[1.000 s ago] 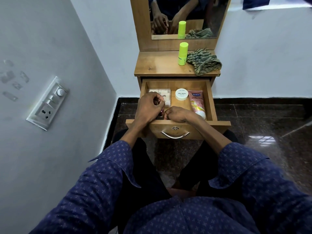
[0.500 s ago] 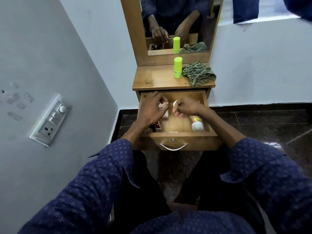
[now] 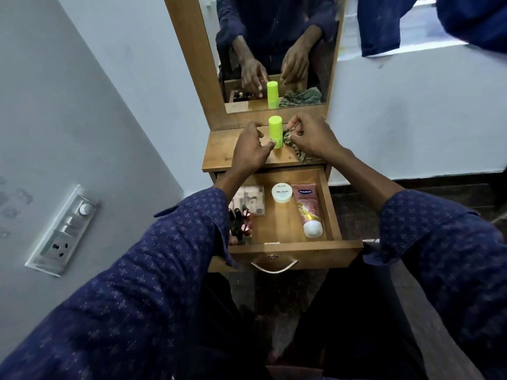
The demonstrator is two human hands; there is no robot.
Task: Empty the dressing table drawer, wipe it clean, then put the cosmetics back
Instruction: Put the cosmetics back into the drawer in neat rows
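Wooden dressing table top (image 3: pixel 219 154) carries one lime-green bottle (image 3: pixel 275 132), upright, and one green striped cloth (image 3: pixel 295 149) bunched just right of it. Two hands over the top. Left hand (image 3: pixel 251 149) sits beside the bottle on its left, fingers loosely curled, a fingertip touching the bottle's lower side; not wrapped round it, holding nothing. Right hand (image 3: pixel 312 137) is on the cloth, fingers curled down into its folds; whether it actually pinches the fabric, cannot tell. Bottle stands between the two hands.

Drawer (image 3: pixel 327 204) below is pulled open, things inside: one round white jar (image 3: pixel 282 192) at the back centre, one pink tube (image 3: pixel 307 208) lying along the right side with white cap toward the front, one flat pale packet (image 3: pixel 251 200) back left, a cluster of small dark bottles with coppery caps (image 3: pixel 241 222) front left, count unclear, partly hidden by the left sleeve. One metal handle (image 3: pixel 274 266) on the drawer front. Mirror (image 3: pixel 274 50) behind reflects both hands, bottle, cloth. One switchboard (image 3: pixel 64 229) on the left wall.
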